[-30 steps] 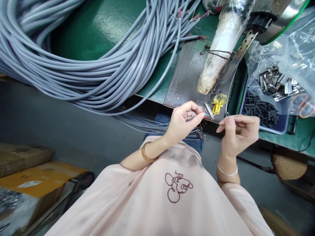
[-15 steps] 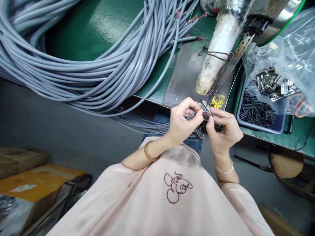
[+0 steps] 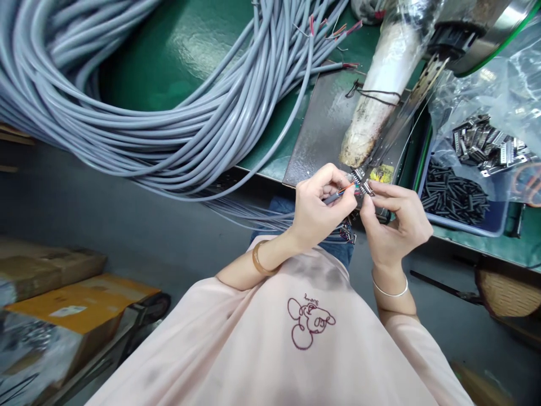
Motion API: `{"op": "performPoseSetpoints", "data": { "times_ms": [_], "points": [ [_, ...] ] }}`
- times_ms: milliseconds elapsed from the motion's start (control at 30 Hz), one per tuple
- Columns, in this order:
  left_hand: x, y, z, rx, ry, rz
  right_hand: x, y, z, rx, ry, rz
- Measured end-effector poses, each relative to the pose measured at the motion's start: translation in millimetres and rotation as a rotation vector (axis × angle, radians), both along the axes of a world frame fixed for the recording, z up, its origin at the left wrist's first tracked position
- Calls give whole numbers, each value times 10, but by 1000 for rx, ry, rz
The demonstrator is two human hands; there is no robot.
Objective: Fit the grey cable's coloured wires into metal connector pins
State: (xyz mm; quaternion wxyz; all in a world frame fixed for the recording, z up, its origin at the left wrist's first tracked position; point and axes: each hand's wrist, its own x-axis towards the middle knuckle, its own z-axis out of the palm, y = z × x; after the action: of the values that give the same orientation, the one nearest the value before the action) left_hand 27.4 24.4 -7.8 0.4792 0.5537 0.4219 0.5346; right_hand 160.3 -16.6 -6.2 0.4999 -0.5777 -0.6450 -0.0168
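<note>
Pinched in my left hand (image 3: 321, 206) is the end of a grey cable (image 3: 332, 198) with thin coloured wires fanned out at its tip. My right hand (image 3: 397, 220) grips the lower right end of a small metal connector (image 3: 362, 182) between thumb and fingers. The wire tips meet the connector's pin side. Just above the connector is the tip of a thin dark metal rod, partly blurred, beside a white wrapped cylinder (image 3: 374, 90) with a scorched end. A yellow piece (image 3: 381, 173) lies behind my right fingers on the dark plate (image 3: 321, 129).
A large bundle of grey cables (image 3: 203, 129) covers the green table (image 3: 177, 51) at the left. On the right, a blue bin (image 3: 486, 230) holds black sleeves (image 3: 454, 192), with metal connectors (image 3: 490, 141) in plastic above. A spool (image 3: 502, 39) stands at top right.
The view has shifted slightly, moving most things rightward. The connector now sits closer beneath the scorched cylinder and against the rod tip. Both hands keep their grips.
</note>
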Motion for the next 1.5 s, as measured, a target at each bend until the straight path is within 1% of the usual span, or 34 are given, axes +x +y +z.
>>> {"op": "performPoseSetpoints", "data": {
  "times_ms": [167, 300, 500, 667, 767, 967, 1200, 1500],
  "points": [
    [-22, 29, 52, -40, -5, -19, -15, -4, 26, -4, -19, -13],
    [-41, 39, 62, -85, 15, -58, -8, -36, 15, 1, -39, 3],
    [-61, -11, 7, -144, -39, -101, 0, -90, -16, 3, -104, -7],
    [-77, -71, -37, -205, -138, -137, -1, -101, -13, -41, -2, 4],
    [-90, -88, -52, -178, -113, -145, -4, -99, -5, -52, 53, 18],
    [-89, -66, -57, -59, 6, -68, -19, -77, 15, -41, -6, 22],
    [-57, 0, -12, -35, 18, -54, 4, -19, 33, -49, -23, 26],
    [-53, 34, 85, -9, 23, -40, 1, 13, 112, -37, -43, 30]
  ]
}}
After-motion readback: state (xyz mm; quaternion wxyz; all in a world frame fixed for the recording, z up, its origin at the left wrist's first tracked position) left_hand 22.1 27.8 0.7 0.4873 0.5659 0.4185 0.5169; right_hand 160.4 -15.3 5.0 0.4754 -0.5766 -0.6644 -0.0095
